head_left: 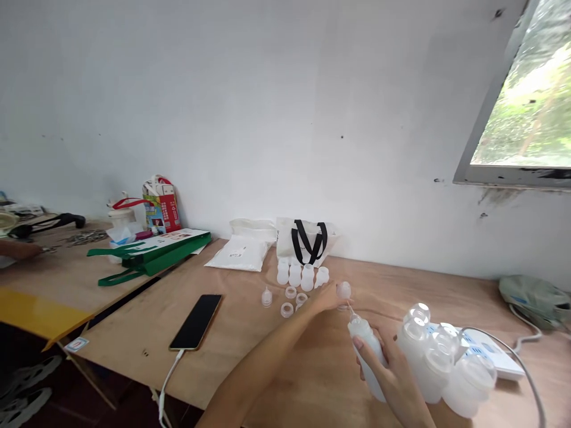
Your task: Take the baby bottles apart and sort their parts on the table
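My right hand [387,359] is wrapped round a translucent white baby bottle [368,351], tilted, with a nipple at its top. Stretched forward over the table, my left hand [329,297] has its fingers closed at the side of a clear domed cap [344,289]. Just left of that hand lie several white collar rings [286,309] and a nipple fitted in a ring [266,297]. Behind them stands a row of small translucent bottles [295,274]. To the right of my right hand cluster several bottles with clear domed caps [435,365].
A charging phone [196,322] lies on the wooden table [241,339]. Against the wall are a white parcel [243,252] and a bag with black handles [307,241]. A white power strip [495,353] with a cable sits at right. Another person's hand [22,248] shows far left.
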The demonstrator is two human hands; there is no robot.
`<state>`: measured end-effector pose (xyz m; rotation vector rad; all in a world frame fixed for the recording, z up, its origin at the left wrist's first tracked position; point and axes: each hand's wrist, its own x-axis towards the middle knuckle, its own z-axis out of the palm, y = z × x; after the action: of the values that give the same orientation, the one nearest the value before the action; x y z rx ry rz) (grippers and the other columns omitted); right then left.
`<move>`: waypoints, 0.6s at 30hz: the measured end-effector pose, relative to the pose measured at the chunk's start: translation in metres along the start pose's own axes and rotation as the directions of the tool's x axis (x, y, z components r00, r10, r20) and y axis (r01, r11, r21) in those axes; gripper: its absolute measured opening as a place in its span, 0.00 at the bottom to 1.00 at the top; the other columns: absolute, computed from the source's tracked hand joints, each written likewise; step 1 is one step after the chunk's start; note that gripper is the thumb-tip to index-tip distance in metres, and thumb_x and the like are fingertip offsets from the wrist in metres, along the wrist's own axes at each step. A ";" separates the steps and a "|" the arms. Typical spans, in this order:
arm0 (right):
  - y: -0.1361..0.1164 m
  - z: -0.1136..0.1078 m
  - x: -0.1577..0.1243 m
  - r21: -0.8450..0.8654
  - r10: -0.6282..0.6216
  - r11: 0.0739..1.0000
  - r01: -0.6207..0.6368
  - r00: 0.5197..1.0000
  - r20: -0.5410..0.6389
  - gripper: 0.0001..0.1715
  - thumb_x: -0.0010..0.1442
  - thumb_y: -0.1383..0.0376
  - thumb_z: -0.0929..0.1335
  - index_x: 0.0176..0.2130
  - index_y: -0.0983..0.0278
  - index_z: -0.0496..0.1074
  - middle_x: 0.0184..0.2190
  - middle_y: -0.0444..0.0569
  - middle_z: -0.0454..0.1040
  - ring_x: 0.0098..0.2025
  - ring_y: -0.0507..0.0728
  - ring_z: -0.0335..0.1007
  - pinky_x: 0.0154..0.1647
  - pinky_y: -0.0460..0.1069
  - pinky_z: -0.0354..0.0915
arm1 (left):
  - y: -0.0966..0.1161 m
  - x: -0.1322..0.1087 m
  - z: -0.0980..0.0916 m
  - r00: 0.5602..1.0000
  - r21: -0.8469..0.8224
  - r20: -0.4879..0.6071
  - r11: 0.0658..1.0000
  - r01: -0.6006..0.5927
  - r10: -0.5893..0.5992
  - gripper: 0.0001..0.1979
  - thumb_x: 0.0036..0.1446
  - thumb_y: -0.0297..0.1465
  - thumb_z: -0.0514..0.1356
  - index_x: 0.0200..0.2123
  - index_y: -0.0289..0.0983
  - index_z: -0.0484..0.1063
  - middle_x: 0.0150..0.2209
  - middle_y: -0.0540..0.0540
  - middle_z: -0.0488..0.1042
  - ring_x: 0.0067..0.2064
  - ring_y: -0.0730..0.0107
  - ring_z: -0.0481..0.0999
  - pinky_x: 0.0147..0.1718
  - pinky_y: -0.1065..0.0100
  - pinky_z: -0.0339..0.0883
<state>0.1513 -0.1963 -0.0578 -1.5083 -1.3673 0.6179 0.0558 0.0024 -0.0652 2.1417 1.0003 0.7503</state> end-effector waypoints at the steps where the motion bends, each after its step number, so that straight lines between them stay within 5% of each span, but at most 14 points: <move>1: 0.000 0.000 0.000 0.002 -0.002 1.000 0.002 1.000 0.004 0.24 0.65 0.42 0.65 0.40 0.59 0.71 0.30 0.46 0.77 0.33 0.59 0.75 0.32 0.49 0.69 | 0.001 -0.004 -0.002 1.000 0.012 0.000 0.999 0.031 -0.031 0.23 0.59 0.47 0.64 0.44 0.33 0.74 0.46 0.34 0.79 0.51 0.48 0.78 0.44 0.63 0.67; 6: 0.005 0.001 0.005 0.047 0.016 0.999 -0.018 0.998 0.059 0.24 0.65 0.42 0.65 0.46 0.58 0.71 0.25 0.42 0.74 0.26 0.56 0.71 0.31 0.49 0.69 | 0.013 -0.046 -0.017 0.997 -0.021 -0.007 0.997 0.077 -0.078 0.25 0.70 0.47 0.48 0.60 0.38 0.64 0.42 0.43 0.77 0.44 0.61 0.77 0.45 0.64 0.67; 8: 0.006 0.005 0.006 0.099 0.039 0.994 -0.053 0.990 0.139 0.26 0.65 0.42 0.66 0.49 0.58 0.71 0.27 0.42 0.73 0.25 0.55 0.70 0.29 0.49 0.69 | 0.016 -0.074 -0.023 0.995 -0.254 0.103 0.967 0.035 -0.009 0.28 0.70 0.52 0.45 0.60 0.40 0.65 0.38 0.48 0.75 0.36 0.68 0.74 0.39 0.69 0.66; 10: 0.004 0.010 0.004 0.184 0.048 0.978 -0.101 0.961 0.272 0.27 0.63 0.42 0.67 0.49 0.58 0.70 0.28 0.42 0.73 0.24 0.55 0.70 0.25 0.48 0.68 | 0.016 -0.105 -0.029 0.962 -0.404 0.271 0.907 0.114 0.000 0.34 0.68 0.57 0.43 0.55 0.38 0.72 0.30 0.50 0.70 0.27 0.72 0.66 0.28 0.71 0.61; 14: -0.005 0.023 -0.005 0.343 0.062 0.915 -0.213 0.914 0.401 0.26 0.61 0.41 0.69 0.44 0.59 0.71 0.24 0.40 0.69 0.22 0.53 0.67 0.20 0.45 0.64 | 0.015 -0.155 -0.046 0.970 -0.566 0.242 0.815 0.125 0.019 0.38 0.66 0.60 0.43 0.53 0.35 0.74 0.28 0.51 0.66 0.23 0.76 0.60 0.20 0.74 0.52; 18: -0.014 0.030 -0.009 0.344 0.041 0.916 -0.205 0.902 0.431 0.24 0.61 0.42 0.69 0.41 0.59 0.75 0.23 0.40 0.70 0.21 0.52 0.66 0.20 0.45 0.62 | 0.017 -0.178 -0.065 0.981 -0.516 0.191 0.853 0.072 0.032 0.27 0.65 0.54 0.56 0.52 0.38 0.73 0.30 0.51 0.71 0.24 0.78 0.61 0.23 0.74 0.54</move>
<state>0.1172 -0.1968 -0.0591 -1.1881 -1.3627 1.2726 -0.0807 -0.1296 -0.0512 1.6842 0.6216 0.6917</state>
